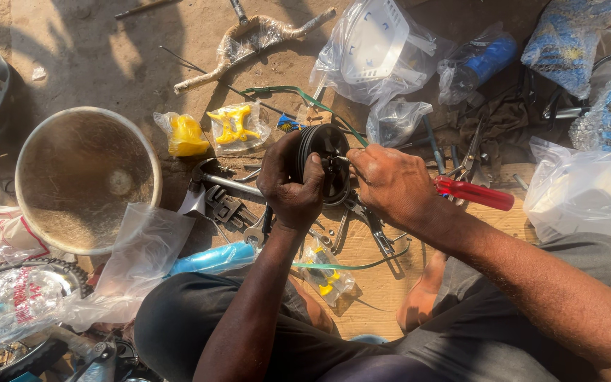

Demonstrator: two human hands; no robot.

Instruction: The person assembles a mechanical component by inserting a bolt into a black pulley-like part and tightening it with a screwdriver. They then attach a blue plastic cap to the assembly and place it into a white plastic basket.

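Note:
My left hand (289, 182) grips a small black wheel (325, 152), held upright above the ground, with the thumb over its rim. My right hand (390, 185) holds a screwdriver with a red handle (474, 193); its tip points into the wheel's hub. A thin green cable (298, 93) curves behind the wheel. Below my hands lie wrenches and pliers (229, 200) on the dirt and on a wooden board (380, 283).
A round metal bowl (86, 178) sits at left. Yellow plastic parts in clear bags (233, 126) lie above the tools. More plastic bags hold a white basket (376, 41) and blue items (486, 58). My knees and a bare foot (422, 297) fill the bottom.

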